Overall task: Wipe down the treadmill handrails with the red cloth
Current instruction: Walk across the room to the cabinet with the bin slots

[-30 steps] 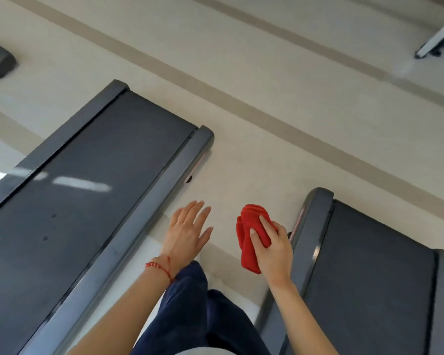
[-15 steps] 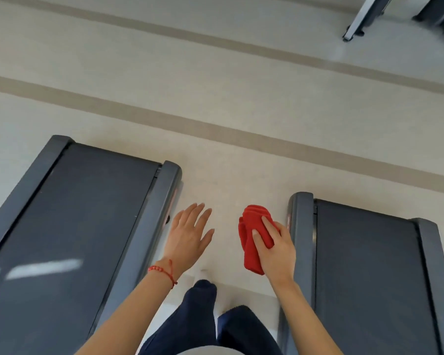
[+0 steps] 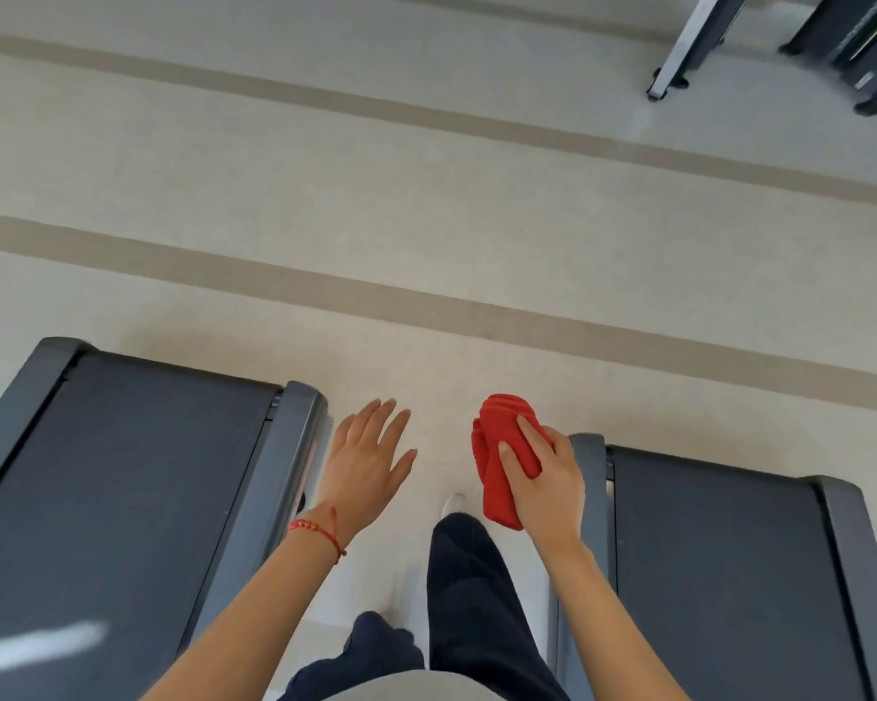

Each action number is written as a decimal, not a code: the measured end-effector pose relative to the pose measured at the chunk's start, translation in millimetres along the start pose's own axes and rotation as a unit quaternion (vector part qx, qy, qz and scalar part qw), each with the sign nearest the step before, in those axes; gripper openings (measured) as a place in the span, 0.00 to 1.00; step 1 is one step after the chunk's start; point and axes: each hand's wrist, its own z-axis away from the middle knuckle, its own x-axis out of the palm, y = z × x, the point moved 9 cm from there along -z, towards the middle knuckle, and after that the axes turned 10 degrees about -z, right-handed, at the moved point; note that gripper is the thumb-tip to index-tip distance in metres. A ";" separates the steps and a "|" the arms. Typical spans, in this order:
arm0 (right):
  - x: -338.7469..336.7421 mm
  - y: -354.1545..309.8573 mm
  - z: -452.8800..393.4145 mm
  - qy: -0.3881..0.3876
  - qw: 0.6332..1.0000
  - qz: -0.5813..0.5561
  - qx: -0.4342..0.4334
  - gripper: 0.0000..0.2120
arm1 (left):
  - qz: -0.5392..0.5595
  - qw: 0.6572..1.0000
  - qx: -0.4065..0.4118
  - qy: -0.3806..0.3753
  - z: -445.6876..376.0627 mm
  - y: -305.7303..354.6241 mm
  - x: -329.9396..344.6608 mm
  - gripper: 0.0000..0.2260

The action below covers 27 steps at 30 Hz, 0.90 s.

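While the left hand (image 3: 363, 470) spreads flat, red cloth (image 3: 502, 462) in right hand (image 3: 545, 480).

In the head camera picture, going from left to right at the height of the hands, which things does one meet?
Left treadmill belt → its grey side rail → left hand → bare floor → red cloth → right hand → right treadmill belt
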 end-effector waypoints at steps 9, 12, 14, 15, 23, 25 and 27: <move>-28.6 -17.6 -143.7 -0.013 0.999 -0.003 -0.033 0.20 | 0.005 1.000 -0.017 0.015 -130.6 20.5 -36.5 0.32; -27.5 -22.7 -181.5 -0.012 1.000 0.003 -0.029 0.20 | 0.005 1.000 -0.023 0.019 -164.4 15.9 -46.8 0.32; -21.0 -27.1 -207.2 -0.020 0.999 0.001 -0.029 0.20 | 0.007 0.999 -0.026 0.020 -188.6 7.6 -51.6 0.32; -16.1 -29.4 -220.6 -0.027 0.999 0.002 -0.028 0.20 | 0.008 0.999 -0.028 0.020 -201.7 2.4 -53.8 0.32; 33.0 -67.2 -345.7 -0.036 0.999 0.006 -0.031 0.21 | 0.013 0.999 -0.034 0.035 -326.9 -55.2 -74.3 0.31; 45.7 -81.8 -379.9 -0.033 0.999 0.009 -0.029 0.21 | 0.019 0.998 -0.039 0.035 -360.1 -73.4 -86.2 0.31; 56.4 -97.4 -411.4 -0.028 0.999 0.011 -0.033 0.20 | 0.020 0.998 -0.043 0.044 -390.2 -91.6 -98.3 0.30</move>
